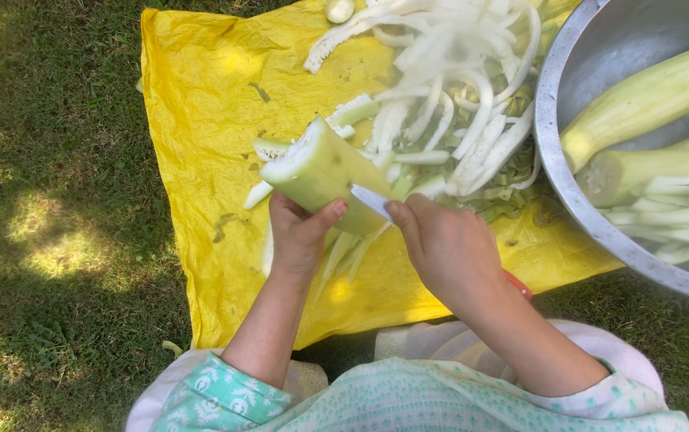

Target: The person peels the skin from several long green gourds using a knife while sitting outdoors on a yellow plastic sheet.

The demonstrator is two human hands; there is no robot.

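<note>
Over yellow sheet [200, 96], left hand [298, 236] gripping gourd [324, 168], right hand [448, 248] w/ knife [371, 200]

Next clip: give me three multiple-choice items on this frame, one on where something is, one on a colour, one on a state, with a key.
1. Where is the metal bowl?
A. At the right edge, partly on the cloth
B. On the person's lap
C. On the grass at the left

2. What colour is the cloth under the cut strips?
A. Blue
B. Yellow
C. White

3. What is the state of the gourd piece in the left hand?
A. Whole and unpeeled
B. Lying loose on the grass
C. Peeled, held up, with the knife against it

Key: 1 A, the bowl's rim overlaps the cloth's right side. 2 B, the cloth is bright yellow on the grass. 3 C, the right hand sets the blade at the pale piece's lower end.
</note>
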